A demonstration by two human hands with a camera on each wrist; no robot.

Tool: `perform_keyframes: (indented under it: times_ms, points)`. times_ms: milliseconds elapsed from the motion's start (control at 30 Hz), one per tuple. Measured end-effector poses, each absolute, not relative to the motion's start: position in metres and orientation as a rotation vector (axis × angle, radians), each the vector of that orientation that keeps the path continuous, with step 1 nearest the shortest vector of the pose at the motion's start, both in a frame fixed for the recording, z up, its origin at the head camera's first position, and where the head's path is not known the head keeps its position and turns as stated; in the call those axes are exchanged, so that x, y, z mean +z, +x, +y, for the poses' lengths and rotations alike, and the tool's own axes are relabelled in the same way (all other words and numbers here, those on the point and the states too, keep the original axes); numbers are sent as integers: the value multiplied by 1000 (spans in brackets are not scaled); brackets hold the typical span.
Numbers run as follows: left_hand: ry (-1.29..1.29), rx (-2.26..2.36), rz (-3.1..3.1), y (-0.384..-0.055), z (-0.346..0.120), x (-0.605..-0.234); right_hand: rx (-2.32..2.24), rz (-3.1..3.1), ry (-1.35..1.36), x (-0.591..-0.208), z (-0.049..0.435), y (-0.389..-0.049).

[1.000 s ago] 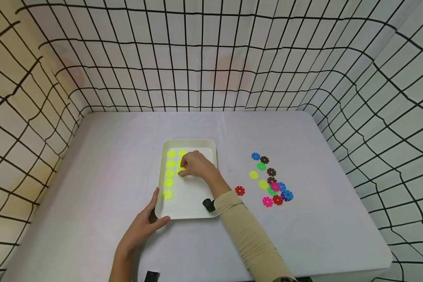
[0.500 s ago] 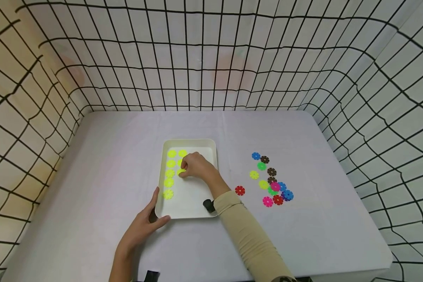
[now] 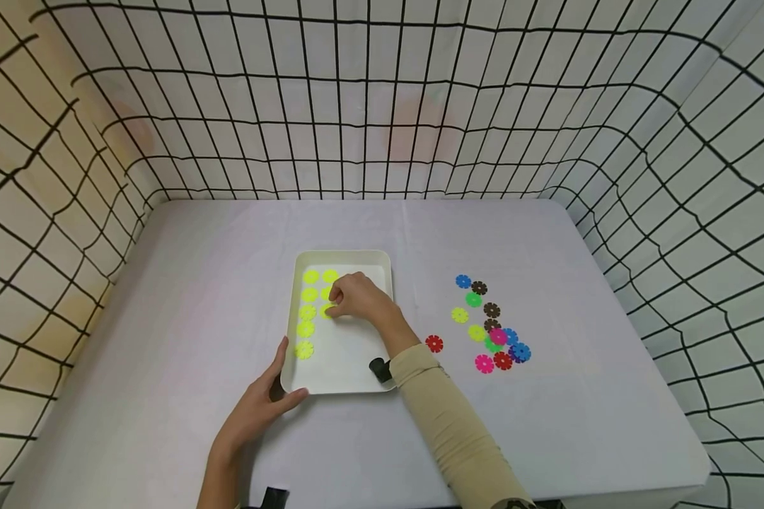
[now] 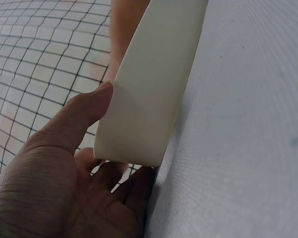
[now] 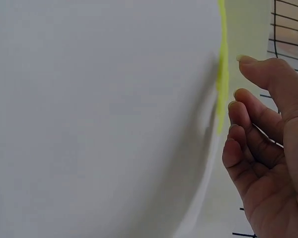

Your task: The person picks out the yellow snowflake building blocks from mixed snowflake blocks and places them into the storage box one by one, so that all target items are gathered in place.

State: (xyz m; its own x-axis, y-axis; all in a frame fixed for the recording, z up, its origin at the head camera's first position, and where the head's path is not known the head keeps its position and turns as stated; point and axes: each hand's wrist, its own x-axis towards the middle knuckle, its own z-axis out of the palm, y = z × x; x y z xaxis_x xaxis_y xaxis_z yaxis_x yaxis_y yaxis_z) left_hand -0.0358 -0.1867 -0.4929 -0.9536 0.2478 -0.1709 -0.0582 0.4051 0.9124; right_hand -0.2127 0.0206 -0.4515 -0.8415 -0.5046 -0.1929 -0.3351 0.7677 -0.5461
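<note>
In the head view, a white rectangular tray (image 3: 356,367) carries several yellow notched plastic discs (image 3: 303,350) in two columns on its left side. My left hand (image 3: 255,413) grips the tray's near left corner, thumb on the rim; the left wrist view shows the thumb (image 4: 102,96) against the tray wall (image 4: 144,94) and fingers curled beyond the corner. Over the second column is my right hand (image 3: 359,297), its fingertips beside a yellow disc (image 3: 325,311) and partly hiding others. The right wrist view shows its thumb (image 5: 268,74) apart from the bent fingers, nothing between them.
Right of the tray lies a loose scatter of discs in several colours, some overlapping, including a pink disc (image 3: 484,364) and a brown disc (image 3: 492,310). A red disc (image 3: 434,343) lies nearer the tray. Black netting (image 3: 382,127) surrounds the white table (image 3: 579,424).
My right hand has edged slightly right, and more of the yellow disc by its fingertips shows. My left hand stays on the tray's corner.
</note>
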Motion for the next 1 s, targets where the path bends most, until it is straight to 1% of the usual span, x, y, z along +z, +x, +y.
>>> perform_keyframes:
  times_ms: [500, 700, 833, 1000]
  points:
    - [177, 1561, 2401, -36, -186, -494, -790, 2707, -649, -418, 46, -213]
    - [187, 1579, 2399, -35, -188, -493, -823, 2730, -600, -407, 61, -216]
    - [207, 1595, 2381, -36, -188, -492, -853, 2746, -533, -406, 76, -215]
    - [189, 1583, 2370, -35, -186, -492, -936, 2759, -420, -416, 104, -207]
